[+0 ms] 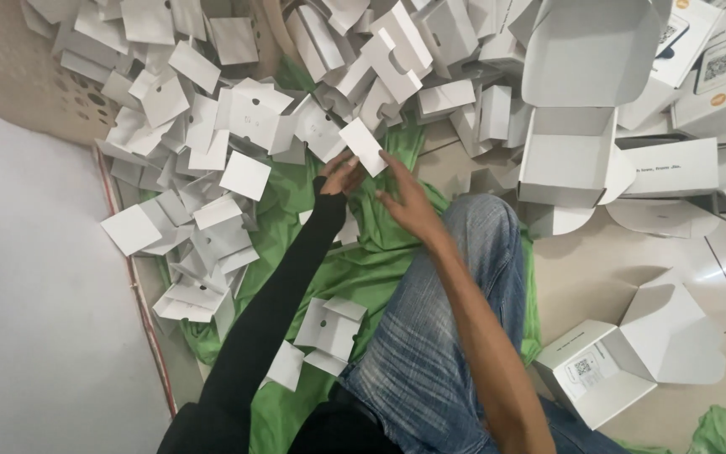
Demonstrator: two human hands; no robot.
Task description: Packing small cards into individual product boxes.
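2 hands (380,181) pinch 1 white card insert (362,145) above green cloth (363,269), folded inserts (212,126) heaped around.

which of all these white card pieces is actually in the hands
The small white card lifted above the green cloth, pinched between left hand and right hand.

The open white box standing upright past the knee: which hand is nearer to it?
Right. The right hand lies just left of the box; the left hand sits farther left, beyond the small white card both touch.
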